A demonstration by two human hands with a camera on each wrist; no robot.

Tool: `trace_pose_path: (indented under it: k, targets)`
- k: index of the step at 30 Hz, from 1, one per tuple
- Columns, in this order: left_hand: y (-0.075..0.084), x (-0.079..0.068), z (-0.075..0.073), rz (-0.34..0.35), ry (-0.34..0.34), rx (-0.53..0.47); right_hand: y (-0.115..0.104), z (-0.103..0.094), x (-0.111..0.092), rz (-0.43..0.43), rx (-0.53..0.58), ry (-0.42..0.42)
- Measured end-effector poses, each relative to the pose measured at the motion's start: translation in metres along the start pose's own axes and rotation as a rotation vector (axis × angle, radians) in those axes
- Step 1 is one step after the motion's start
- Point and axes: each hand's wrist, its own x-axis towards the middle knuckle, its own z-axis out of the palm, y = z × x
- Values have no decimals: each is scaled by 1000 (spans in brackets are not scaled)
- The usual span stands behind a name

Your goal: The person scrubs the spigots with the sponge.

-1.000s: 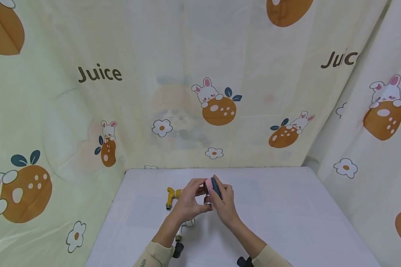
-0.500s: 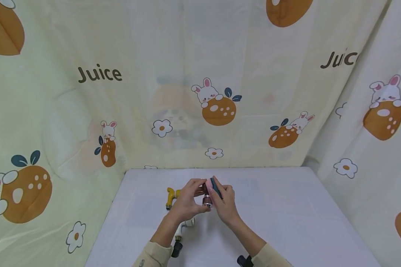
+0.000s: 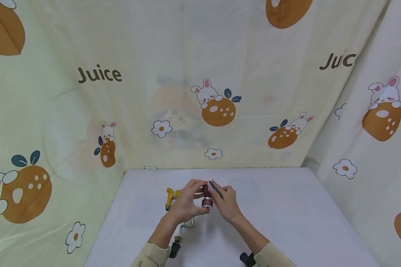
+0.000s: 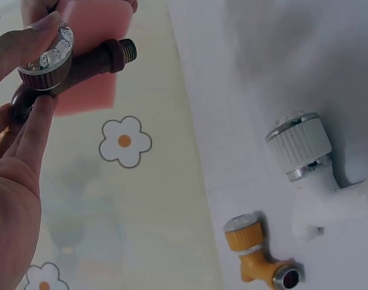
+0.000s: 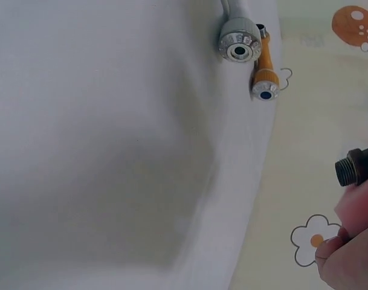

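Observation:
My left hand (image 3: 187, 202) holds a dark brown tap (image 3: 206, 202) up in front of me, thumb on its silver-capped, ribbed knob. In the left wrist view, fingers lie under the tap's body (image 4: 90, 67), and its threaded end points away from the hand. My right hand (image 3: 226, 204) grips a sponge (image 3: 215, 188), pink on one face and dark teal on the other. The pink face (image 4: 99, 24) is against or close behind the tap in the left wrist view. Only fingertips of the right hand (image 5: 353, 257) show in its own wrist view.
On the white table (image 3: 287, 222) a yellow tap (image 3: 169, 198) lies left of the hands. A white tap (image 3: 187, 223) lies under the left forearm, a black piece (image 3: 175, 250) at its near end. Another black piece (image 3: 247, 259) shows beside the right sleeve. A printed curtain hangs behind.
The sponge turns with the right hand, so less of its pink face shows. The tap's knob comes more into view and sits slightly lower. Both hands keep their hold.

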Motion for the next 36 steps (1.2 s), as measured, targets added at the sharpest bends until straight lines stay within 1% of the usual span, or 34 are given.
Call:
trace_pose_path:
  k: [2, 5, 8, 10, 14, 17, 20, 22, 24, 27, 28, 32, 36]
  targets:
    - [0, -1, -2, 7, -12, -5, 0, -1, 1, 5, 9, -16]
    - [2, -1, -5, 20, -35, -5, 4, -2, 2, 1, 2, -16]
    - [2, 1, -8, 19, -45, 0, 9, -3, 3, 6, 8, 11]
    - [2, 1, -9, 6, -37, 6, 11, -3, 2, 7, 32, 49]
    - [0, 3, -12, -27, 19, 35, 12, -3, -4, -27, 79, 137]
    - [-3, 4, -13, -49, 74, 47, 11, -1, -13, -84, 103, 174]
    - [-5, 5, -13, -71, 125, 17, 9, 3, -22, -149, 137, 178]
    - [-4, 5, -12, -83, 148, -35, 7, 7, -28, -182, 159, 160]
    - [-3, 6, -10, -84, 159, -90, 5, 11, -31, -193, 168, 141]
    - [0, 5, -8, -77, 168, -155, 1, 15, -33, -171, 158, 131]
    - [0, 5, -6, -70, 170, -160, 1, 17, -32, -158, 146, 135]
    - [0, 2, -2, -56, 175, -143, 0, 19, -27, -106, 90, 149]
    - [1, 1, 1, -53, 148, -107, 1, 19, -21, -65, 47, 141]
